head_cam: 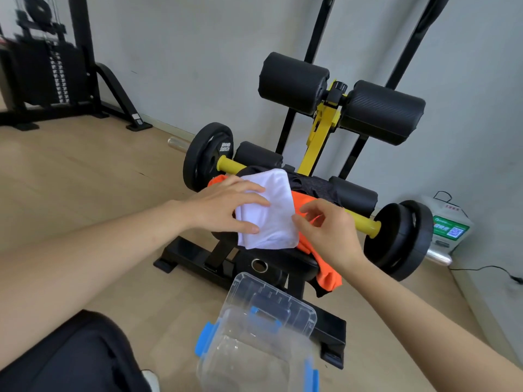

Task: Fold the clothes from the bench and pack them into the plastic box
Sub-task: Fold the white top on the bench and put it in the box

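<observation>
Fingers (249,190) of the left hand (223,205) were straight and spread apart, and they lay flat on the white cloth (268,213), pressing its left part down. Right hand (328,230) was at the right edge of the same cloth with its fingers curled. Its thumb touched this edge and the forefinger was close above, over the orange cloth (325,270). I could not tell if the two really pinched something or which cloth it was.

White cloth was folded to a small rectangle and rested on top of the pile on the bench (297,264). Orange cloth was under it, showing a little at the left and hanging down over the near right side of the seat. Dark cloth (308,182) lay behind them, at the far part of the pile.

Box (240,360) stood on the floor (85,193) in front of the bench, near to the person, well apart from the pile. It was clear plastic with blue latches, open, and no cloth was visible in it. Its lid (271,298) stood tilted at the far side of the box, towards the bench.

Yellow bar (365,223) with black plates (396,239) at both ends crossed behind the pile
</observation>
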Demonstrator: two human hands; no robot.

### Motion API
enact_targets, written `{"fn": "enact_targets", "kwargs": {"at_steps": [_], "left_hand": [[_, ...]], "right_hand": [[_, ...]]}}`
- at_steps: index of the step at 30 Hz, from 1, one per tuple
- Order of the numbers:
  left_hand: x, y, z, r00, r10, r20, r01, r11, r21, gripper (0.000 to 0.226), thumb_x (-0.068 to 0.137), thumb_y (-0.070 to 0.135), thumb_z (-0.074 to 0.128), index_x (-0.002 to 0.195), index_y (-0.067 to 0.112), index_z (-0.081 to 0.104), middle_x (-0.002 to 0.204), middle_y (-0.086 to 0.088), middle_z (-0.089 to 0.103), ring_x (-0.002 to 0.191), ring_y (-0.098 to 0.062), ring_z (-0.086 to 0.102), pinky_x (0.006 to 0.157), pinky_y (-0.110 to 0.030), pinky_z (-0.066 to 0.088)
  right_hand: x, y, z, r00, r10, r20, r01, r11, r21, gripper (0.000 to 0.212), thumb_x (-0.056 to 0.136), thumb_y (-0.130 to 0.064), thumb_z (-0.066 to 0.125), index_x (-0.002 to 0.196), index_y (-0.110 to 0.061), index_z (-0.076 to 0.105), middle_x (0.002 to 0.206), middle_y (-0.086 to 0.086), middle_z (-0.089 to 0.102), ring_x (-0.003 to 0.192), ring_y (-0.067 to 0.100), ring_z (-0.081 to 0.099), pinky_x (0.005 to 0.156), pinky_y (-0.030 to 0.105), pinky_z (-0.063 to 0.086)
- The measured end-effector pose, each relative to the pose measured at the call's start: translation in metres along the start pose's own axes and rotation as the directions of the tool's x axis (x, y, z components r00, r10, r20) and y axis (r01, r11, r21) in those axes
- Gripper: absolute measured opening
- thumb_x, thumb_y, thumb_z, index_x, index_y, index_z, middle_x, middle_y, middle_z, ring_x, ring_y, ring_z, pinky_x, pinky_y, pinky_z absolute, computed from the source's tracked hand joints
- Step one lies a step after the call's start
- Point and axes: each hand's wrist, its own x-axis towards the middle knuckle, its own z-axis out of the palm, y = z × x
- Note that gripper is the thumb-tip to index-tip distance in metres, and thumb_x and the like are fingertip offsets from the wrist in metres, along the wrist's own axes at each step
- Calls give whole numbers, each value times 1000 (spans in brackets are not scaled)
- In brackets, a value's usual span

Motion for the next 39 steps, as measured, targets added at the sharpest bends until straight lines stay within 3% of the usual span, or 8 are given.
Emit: {"fn": "enact_targets", "kwargs": {"at_steps": [7,14,17,19,24,28,35,39], "left_hand": [[-3,5,1,997,7,-80,2,994,111,72,70,80,59,135,53,44,143,26,37,127,-9,35,99,-38,44],[1,32,-28,887,254,-385,-152,949,275,54,68,53,72,115,30,64,115,8,56,106,-22,54,84,-34,39],[4,48,-35,874,375,-308,-236,884,404,71,72,59,70,136,32,55,143,6,48,129,-22,41,104,-39,34],[3,55,-35,920,351,-173,-255,874,415,73,70,65,69,136,37,54,140,12,52,130,-18,41,107,-40,32],[-7,62,-18,986,160,38,-162,986,35,26,76,43,75,100,35,70,88,15,67,84,-8,56,73,-36,47],[-23,72,2,988,113,109,-77,955,-288,17,80,34,77,92,25,69,83,11,67,77,-11,59,66,-31,47],[-58,95,48,944,67,322,117,848,-517,19,85,24,79,101,19,71,93,9,74,85,-7,68,71,-19,51],[-65,94,86,913,-14,408,244,820,-518,25,84,23,81,107,19,72,103,7,73,97,-9,68,85,-27,54]], "right_hand": [[2,-5,13,982,126,144,-101,981,-168,51,77,-54,72,69,-5,61,61,1,55,59,18,49,56,35,39],[-7,-9,12,982,0,187,7,999,-39,25,75,-28,75,78,-12,57,66,-3,55,59,14,44,55,30,35],[-13,-6,0,973,-66,222,72,997,-20,16,76,-19,71,85,-15,58,74,-2,62,66,18,55,58,32,41],[-17,-3,-9,968,-79,240,75,997,26,16,75,-12,67,86,-16,57,77,-2,63,69,18,56,57,32,42],[-35,5,-33,960,-82,267,19,973,232,23,77,2,66,87,-16,55,76,-11,57,60,2,51,52,15,38],[-58,19,-50,938,-55,342,-47,957,286,20,82,5,66,94,-10,58,81,-9,59,63,0,53,55,15,42],[-116,53,-46,855,93,510,-290,901,323,21,85,-6,73,102,-14,65,102,1,69,90,14,66,79,30,57],[-145,82,-20,720,277,636,-600,710,369,22,85,-4,73,105,-7,64,102,10,69,89,17,68,79,34,59]]}}
